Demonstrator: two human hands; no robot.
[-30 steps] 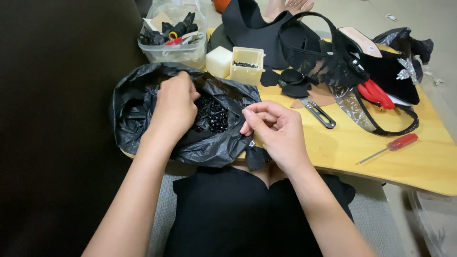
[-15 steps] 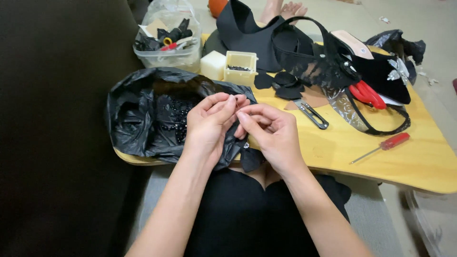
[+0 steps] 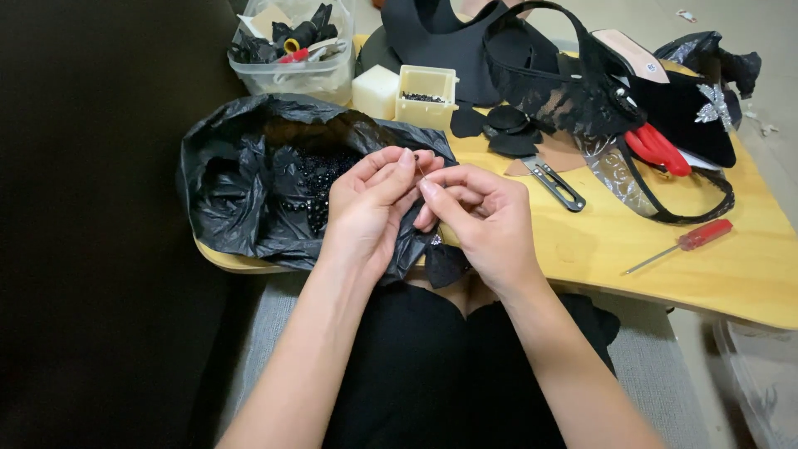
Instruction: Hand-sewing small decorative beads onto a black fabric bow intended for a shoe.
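Both hands meet over the near edge of the wooden lap table (image 3: 632, 249), fingertips touching. Left hand (image 3: 370, 208) and right hand (image 3: 482, 220) are both pinched narrow on a thin needle (image 3: 421, 169); it stands roughly upright, tip pointing far, just between the two thumbs. Which hand has the firmer hold I cannot tell. It looks like a tiny bead sits at the left fingertips, too small to confirm.

Black beads (image 3: 320, 187) lie in the open black plastic bag (image 3: 241, 191), left of the hands and nearest the left one. A small black fabric piece (image 3: 445, 264) hangs under the right hand, mostly covered by the palm. Any thread is not visible.

Far side: yellow bead box (image 3: 427, 98), white block (image 3: 376, 90), clear tub (image 3: 299, 71). Right: thread snips (image 3: 555, 185), red-handled screwdriver (image 3: 686, 244), black lace garment (image 3: 582, 91), cut off at the top edge.
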